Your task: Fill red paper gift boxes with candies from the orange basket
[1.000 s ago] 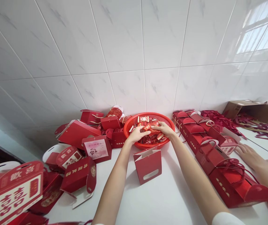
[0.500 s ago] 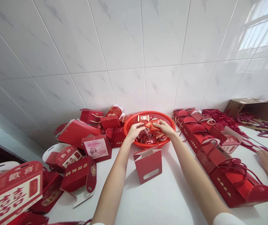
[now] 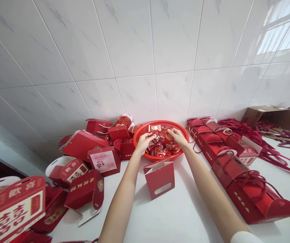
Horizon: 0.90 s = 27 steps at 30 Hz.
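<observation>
A red plastic basket (image 3: 137,132) full of wrapped candies (image 3: 161,152) stands near the wall, and both of my hands reach into it. At its left side my left hand (image 3: 143,142) pinches a small wrapped candy (image 3: 154,136) between thumb and fingers. Over on the right, my right hand (image 3: 178,137) has its thumb and fingertips closed on a shiny red wrapped candy, partly hidden by the fingers. Just in front of the basket, between my forearms, a red paper gift box (image 3: 160,179) stands upright with its top open.
Many red gift boxes (image 3: 84,189) lie jumbled on the left. A row of closed red boxes with cord handles (image 3: 251,189) runs along the right. Behind it are dark red ribbons (image 3: 238,131) and an open cardboard box (image 3: 273,114). White tiled wall (image 3: 134,91) borders the back.
My hands have parted slightly, and the orange-red candies between them have left that spot. Another person's hand at the right edge has gone out of view.
</observation>
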### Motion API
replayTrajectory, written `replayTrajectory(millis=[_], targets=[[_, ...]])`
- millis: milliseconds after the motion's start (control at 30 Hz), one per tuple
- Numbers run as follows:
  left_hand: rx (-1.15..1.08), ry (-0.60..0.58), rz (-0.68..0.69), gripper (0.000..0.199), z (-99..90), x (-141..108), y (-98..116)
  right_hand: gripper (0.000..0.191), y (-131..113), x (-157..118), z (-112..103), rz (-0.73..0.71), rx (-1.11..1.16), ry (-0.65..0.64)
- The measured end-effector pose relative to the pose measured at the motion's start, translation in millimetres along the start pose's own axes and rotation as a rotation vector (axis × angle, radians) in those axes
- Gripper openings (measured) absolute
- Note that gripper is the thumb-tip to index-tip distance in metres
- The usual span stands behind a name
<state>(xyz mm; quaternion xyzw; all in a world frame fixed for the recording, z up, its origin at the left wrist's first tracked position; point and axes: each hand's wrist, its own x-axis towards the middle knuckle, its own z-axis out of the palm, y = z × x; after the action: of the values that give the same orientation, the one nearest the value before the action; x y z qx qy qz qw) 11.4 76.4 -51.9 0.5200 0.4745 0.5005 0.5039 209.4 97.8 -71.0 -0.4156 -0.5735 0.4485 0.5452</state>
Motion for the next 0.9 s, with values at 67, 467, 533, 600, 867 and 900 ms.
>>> replayTrajectory(millis=[67,467,533,600,867,900], targets=[[-0.001,-0.030,-0.002,0.032,0.3,-2.1,1.4,0.053,-3.0,-1.6,0.5,-0.018,-0.005,-0.017],[0.005,-0.207,0.049,0.044,-2.0,-3.7,0.8,0.056,-13.3,-5.9,6.9,-0.079,-0.127,-0.294],[0.026,-0.237,0.041,0.043,-2.6,-1.9,-1.0,0.055,-10.0,-3.8,7.3,-0.078,-0.149,-0.299],[0.025,-0.249,0.055,0.043,-2.7,-0.6,-2.6,0.052,-7.0,-1.6,7.7,-0.078,-0.162,-0.285],[-0.081,-0.033,0.175,0.040,-0.7,0.3,-4.6,0.029,5.3,6.0,1.4,-0.012,-0.202,-0.054],[-0.089,-0.018,0.178,0.040,-1.0,0.4,-4.9,0.025,8.0,6.7,0.0,0.012,-0.217,-0.024]])
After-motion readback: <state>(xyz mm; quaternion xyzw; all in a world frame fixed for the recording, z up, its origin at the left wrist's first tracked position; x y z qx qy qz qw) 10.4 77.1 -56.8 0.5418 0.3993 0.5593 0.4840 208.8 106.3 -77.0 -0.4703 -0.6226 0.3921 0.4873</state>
